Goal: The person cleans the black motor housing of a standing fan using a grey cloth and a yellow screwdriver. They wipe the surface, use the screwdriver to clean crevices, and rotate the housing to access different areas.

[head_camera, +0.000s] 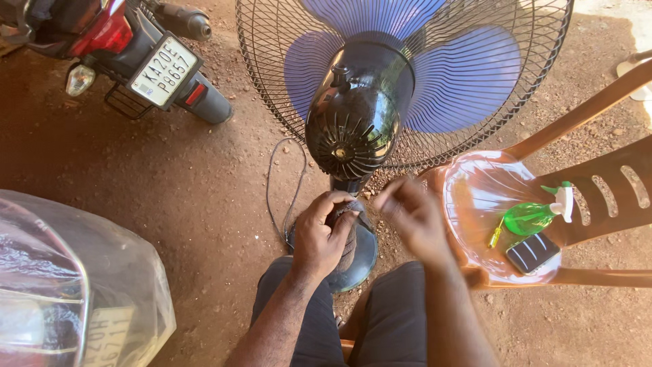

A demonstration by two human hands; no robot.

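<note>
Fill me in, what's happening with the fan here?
A person sits on bare dirt behind a pedestal fan with blue blades. The left hand grips the stand just under the black motor housing. The right hand is beside it, motion-blurred, so any hold is unclear. A brown plastic chair at the right carries a green spray bottle, a small screwdriver and a phone.

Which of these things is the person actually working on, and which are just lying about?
In hand:
- pedestal fan, its stand gripped by the left hand
- right hand, blurred, beside the stand; whether it holds anything cannot be told
- fan's cord on the ground

Lying about:
- green spray bottle, small screwdriver and dark phone on the plastic chair
- motorbike
- plastic-wrapped vehicle
</note>
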